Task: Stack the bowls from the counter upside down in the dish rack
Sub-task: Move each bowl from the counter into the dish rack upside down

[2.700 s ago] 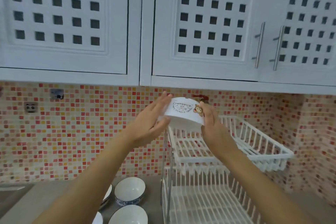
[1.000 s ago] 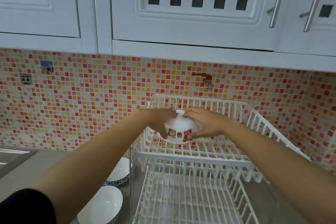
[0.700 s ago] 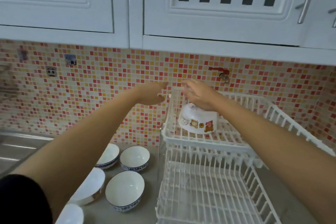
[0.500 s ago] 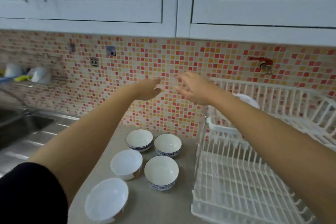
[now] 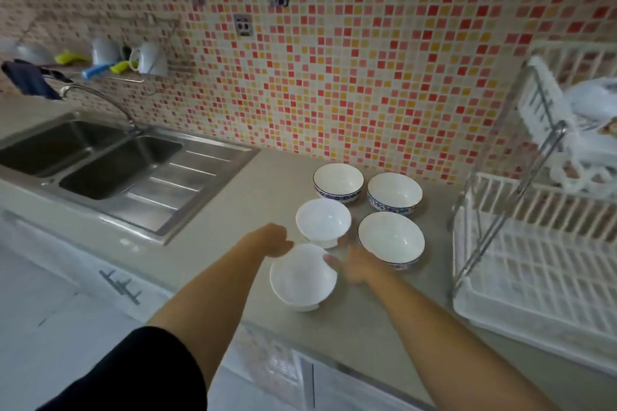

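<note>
step: next pickup | hands: I had left hand [image 5: 272, 240] and right hand [image 5: 354, 265] open, flanking near bowl [image 5: 302, 277], none gripped | why: two-sided grab for flipping | five bowls upright on counter [image 5: 233, 210], rack [image 5: 534, 277] right

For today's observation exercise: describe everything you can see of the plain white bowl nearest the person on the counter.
The nearest bowl is plain white and glossy, likely ceramic, with a small foot. It stands upright, open side up and empty, on the grey counter near its front edge. The left hand and right hand reach its rim from either side; a firm grip cannot be confirmed.
</note>
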{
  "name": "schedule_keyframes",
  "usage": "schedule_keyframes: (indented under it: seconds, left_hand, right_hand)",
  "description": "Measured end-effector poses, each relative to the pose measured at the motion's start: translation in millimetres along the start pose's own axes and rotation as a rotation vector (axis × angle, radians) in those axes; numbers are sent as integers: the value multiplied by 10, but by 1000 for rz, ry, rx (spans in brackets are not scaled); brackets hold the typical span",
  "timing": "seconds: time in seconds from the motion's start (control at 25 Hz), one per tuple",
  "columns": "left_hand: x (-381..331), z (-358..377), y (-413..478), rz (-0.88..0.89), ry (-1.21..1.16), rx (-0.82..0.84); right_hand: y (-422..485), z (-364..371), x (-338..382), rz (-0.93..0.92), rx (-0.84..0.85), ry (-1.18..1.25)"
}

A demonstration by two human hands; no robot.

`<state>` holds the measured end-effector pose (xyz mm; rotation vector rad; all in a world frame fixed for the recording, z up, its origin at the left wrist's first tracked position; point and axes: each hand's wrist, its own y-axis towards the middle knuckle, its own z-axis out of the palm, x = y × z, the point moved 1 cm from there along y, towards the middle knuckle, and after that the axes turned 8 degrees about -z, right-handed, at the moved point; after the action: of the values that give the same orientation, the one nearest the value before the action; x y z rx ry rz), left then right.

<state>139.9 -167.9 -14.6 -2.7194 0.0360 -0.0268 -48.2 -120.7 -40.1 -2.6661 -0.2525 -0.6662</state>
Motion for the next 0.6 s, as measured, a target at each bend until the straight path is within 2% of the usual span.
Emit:
schedule_keyframes:
  seconds: [0.12,0.2,0.32,0.4,0.48,0.6]
  left_hand:
    - [147,468,-52,-101,-198,120]
    - [150,655,-132,-127,-339,124]
    - [173,720,-164,-105,-464,43]
    - [202,611,-165,-133,-723,40]
    - [181,408,-229,-148,-970,-33]
    - [4,17,-340,-53,-1085,-156]
  right_hand:
    - [64,538,-13,157,85,279]
    - [78,715,23,211,37,350]
    - [68,707,98,214,-124,388]
    - [68,571,165,131,-228,422]
    - [68,389,202,50,-328,448]
    - [-75,-32,291,23,-562,409]
